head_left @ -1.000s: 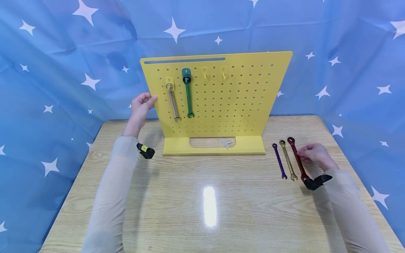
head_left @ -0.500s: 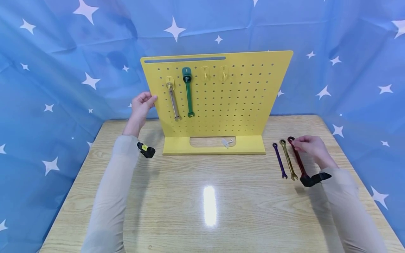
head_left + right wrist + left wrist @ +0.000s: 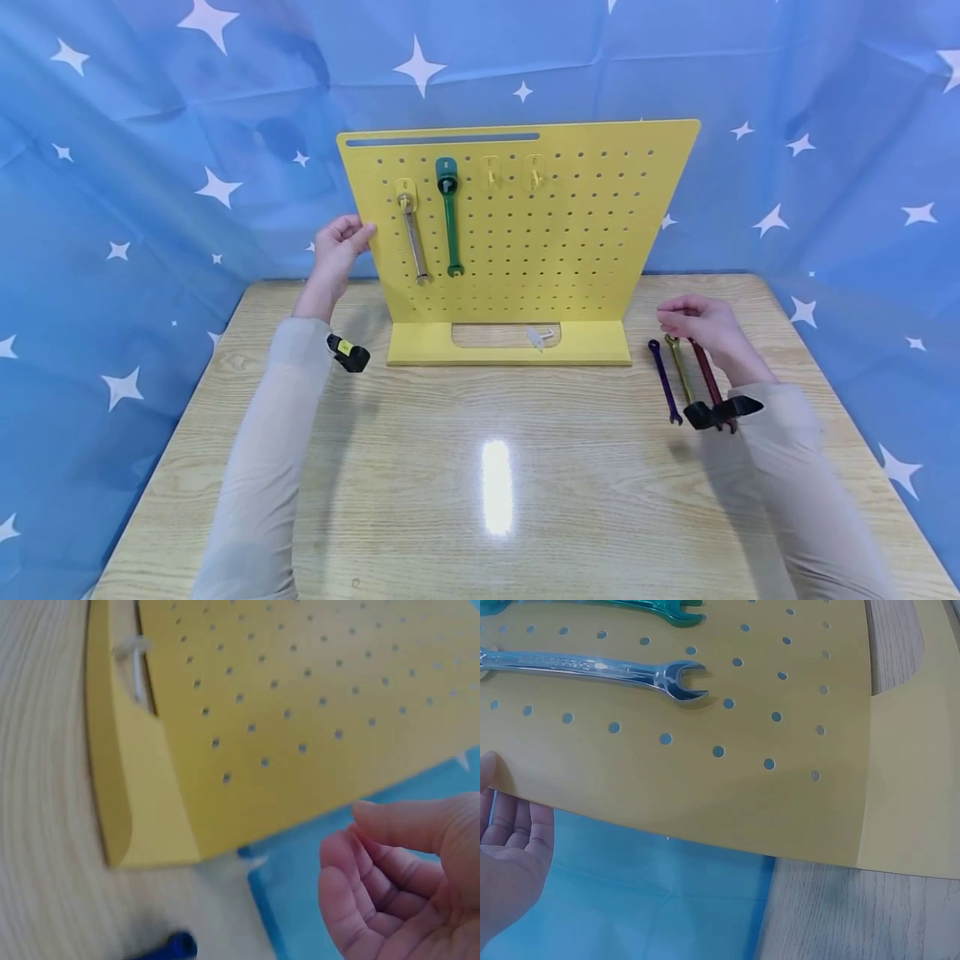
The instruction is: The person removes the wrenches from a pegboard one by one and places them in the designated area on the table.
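Observation:
My left hand (image 3: pixel 336 250) pinches the left edge of a yellow pegboard (image 3: pixel 555 242), thumb in front and fingers behind it. A silver wrench (image 3: pixel 415 242) and a green wrench (image 3: pixel 452 229) hang from hooks at the board's upper left. In the left wrist view the silver wrench (image 3: pixel 592 666) shows its open end. My right hand (image 3: pixel 705 325) is over the ring ends of three wrenches on the table: purple (image 3: pixel 665 383), gold (image 3: pixel 681 371) and red (image 3: pixel 705 372). Its fingers are loosely curled, thumb near the index finger, with nothing between them in the right wrist view.
Two yellow hooks, a left one (image 3: pixel 491 172) and a right one (image 3: pixel 534 172), carry nothing. A small white piece (image 3: pixel 538 337) lies in the cutout of the board's base. A blue star-patterned cloth (image 3: pixel 150 167) hangs behind the wooden table (image 3: pixel 420 483).
My right hand has moved from beside the red wrench up and left, over the ring ends toward the gold and purple ones. My left hand stays on the pegboard edge.

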`<action>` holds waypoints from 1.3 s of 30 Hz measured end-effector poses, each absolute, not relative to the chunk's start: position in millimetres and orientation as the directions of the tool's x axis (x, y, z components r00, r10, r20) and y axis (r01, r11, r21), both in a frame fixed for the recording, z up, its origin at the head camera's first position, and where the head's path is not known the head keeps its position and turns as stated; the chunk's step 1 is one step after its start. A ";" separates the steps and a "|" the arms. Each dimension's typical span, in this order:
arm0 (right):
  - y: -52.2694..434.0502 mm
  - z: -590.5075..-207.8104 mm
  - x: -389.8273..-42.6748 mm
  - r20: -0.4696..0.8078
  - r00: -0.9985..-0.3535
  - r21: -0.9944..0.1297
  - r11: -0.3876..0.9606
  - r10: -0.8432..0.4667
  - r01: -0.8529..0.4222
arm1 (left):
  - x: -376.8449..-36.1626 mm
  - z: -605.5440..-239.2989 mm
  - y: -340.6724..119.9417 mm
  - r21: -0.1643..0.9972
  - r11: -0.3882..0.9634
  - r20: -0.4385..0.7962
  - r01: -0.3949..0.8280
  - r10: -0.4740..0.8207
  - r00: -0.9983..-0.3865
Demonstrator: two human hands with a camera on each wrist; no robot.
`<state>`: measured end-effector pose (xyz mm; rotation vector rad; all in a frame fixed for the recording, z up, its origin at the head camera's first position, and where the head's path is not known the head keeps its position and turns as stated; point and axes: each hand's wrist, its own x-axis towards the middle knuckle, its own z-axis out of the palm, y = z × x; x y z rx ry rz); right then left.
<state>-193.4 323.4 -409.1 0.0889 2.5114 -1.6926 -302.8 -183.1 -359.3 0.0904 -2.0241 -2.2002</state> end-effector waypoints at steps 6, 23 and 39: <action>304.4 -406.9 -199.1 -0.074 -0.997 -0.951 0.303 -0.036 0.059 | -302.2 -358.4 -182.6 0.995 -0.079 0.052 0.063 -0.132 -0.990; 251.3 -393.3 -214.0 -0.030 -0.993 -0.971 0.238 -0.117 0.001 | -303.0 -359.7 -183.4 0.994 -0.074 0.064 0.076 -0.144 -0.988; 191.5 -387.8 -227.5 0.033 -0.985 -0.986 0.156 -0.170 -0.060 | -303.0 -358.9 -183.0 0.994 -0.079 0.066 0.078 -0.149 -0.987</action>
